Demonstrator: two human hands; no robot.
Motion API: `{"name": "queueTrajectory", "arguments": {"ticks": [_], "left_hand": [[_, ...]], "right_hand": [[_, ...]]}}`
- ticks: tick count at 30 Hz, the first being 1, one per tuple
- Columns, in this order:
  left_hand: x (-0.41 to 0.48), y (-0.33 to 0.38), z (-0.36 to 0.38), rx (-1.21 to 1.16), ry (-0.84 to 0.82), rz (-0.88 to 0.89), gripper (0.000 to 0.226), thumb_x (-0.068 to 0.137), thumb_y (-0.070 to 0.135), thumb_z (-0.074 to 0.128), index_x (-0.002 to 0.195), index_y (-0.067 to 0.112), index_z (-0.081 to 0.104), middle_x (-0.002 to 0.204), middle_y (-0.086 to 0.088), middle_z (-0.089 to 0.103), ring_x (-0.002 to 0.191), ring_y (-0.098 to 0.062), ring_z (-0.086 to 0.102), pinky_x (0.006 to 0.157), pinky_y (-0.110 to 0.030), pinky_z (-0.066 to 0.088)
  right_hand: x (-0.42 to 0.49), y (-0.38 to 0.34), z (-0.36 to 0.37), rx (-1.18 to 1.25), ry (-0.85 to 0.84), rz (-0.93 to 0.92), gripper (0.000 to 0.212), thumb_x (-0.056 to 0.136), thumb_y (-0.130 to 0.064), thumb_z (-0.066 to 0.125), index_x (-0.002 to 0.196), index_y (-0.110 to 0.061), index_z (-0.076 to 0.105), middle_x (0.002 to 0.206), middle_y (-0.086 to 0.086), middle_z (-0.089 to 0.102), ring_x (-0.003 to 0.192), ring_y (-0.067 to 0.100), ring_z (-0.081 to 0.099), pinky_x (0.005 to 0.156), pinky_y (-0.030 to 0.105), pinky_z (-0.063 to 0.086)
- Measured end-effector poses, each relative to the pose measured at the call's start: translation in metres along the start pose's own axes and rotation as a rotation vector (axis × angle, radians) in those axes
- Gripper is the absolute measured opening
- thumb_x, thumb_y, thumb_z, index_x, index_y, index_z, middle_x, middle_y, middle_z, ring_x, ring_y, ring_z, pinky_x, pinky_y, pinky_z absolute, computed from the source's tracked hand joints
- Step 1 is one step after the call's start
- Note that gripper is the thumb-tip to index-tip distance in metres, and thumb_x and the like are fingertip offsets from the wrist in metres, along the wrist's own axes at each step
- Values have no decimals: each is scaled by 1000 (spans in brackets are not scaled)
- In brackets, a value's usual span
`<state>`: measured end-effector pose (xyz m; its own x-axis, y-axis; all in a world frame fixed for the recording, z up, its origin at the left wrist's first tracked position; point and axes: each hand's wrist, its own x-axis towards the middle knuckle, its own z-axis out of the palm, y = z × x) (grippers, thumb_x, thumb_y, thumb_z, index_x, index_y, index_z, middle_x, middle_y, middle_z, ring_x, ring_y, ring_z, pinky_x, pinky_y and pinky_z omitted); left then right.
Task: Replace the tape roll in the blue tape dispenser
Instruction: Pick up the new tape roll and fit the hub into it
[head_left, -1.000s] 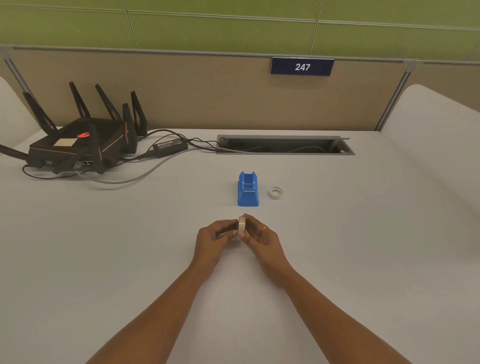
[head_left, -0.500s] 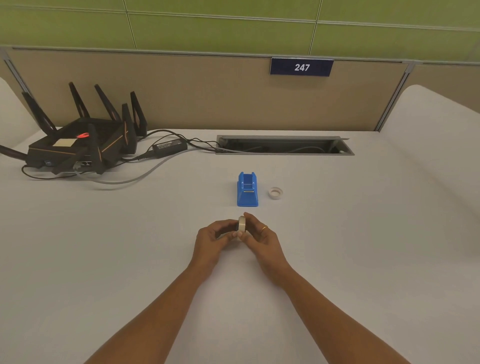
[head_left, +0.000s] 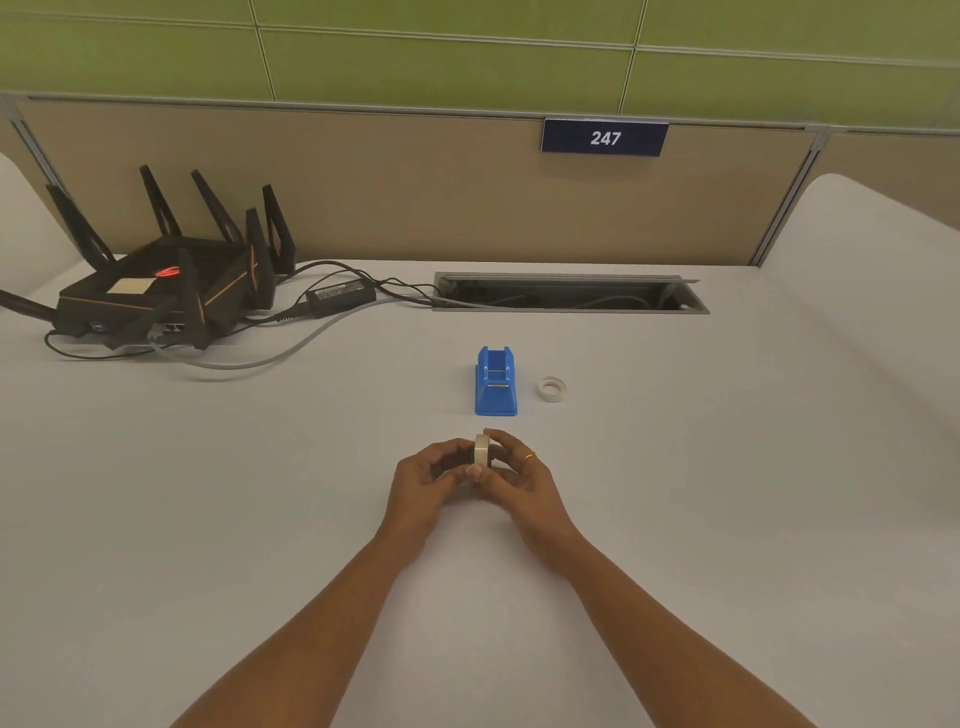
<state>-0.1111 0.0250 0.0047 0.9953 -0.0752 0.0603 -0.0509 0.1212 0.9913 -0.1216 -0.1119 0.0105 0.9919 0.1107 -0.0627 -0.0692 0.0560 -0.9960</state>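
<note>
A cream tape roll (head_left: 481, 449) stands on edge between my two hands, just above the white desk. My left hand (head_left: 426, 480) pinches it from the left and my right hand (head_left: 519, 475), which wears a ring, grips it from the right. The blue tape dispenser (head_left: 496, 383) sits on the desk a short way beyond my hands, its roll slot showing no tape. A small, nearly bare white tape core (head_left: 551, 388) lies flat to the right of the dispenser.
A black router (head_left: 161, 291) with several antennas stands at the back left, its power brick (head_left: 340, 296) and cables trailing toward a cable slot (head_left: 566, 293) in the desk (head_left: 208, 519). A beige partition with a "247" sign (head_left: 604, 137) closes off the back.
</note>
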Motion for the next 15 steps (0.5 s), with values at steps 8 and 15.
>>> {"name": "queueTrajectory", "arguments": {"ticks": [8, 15], "left_hand": [[0, 0, 0, 8, 7, 4, 25, 78, 4, 65, 94, 23, 68, 90, 8, 73, 85, -2, 67, 69, -8, 50], [0, 0, 0, -11, 6, 14, 24, 78, 4, 65, 93, 23, 68, 84, 15, 75, 85, -1, 67, 68, -7, 49]], "right_hand": [[2, 2, -1, -48, 15, 2, 42, 82, -21, 66, 122, -23, 51, 122, 12, 59, 109, 28, 60, 98, 45, 47], [2, 2, 0, -76, 23, 1, 44, 81, -27, 66, 122, -28, 51, 120, 10, 60, 106, 22, 62, 96, 39, 50]]}}
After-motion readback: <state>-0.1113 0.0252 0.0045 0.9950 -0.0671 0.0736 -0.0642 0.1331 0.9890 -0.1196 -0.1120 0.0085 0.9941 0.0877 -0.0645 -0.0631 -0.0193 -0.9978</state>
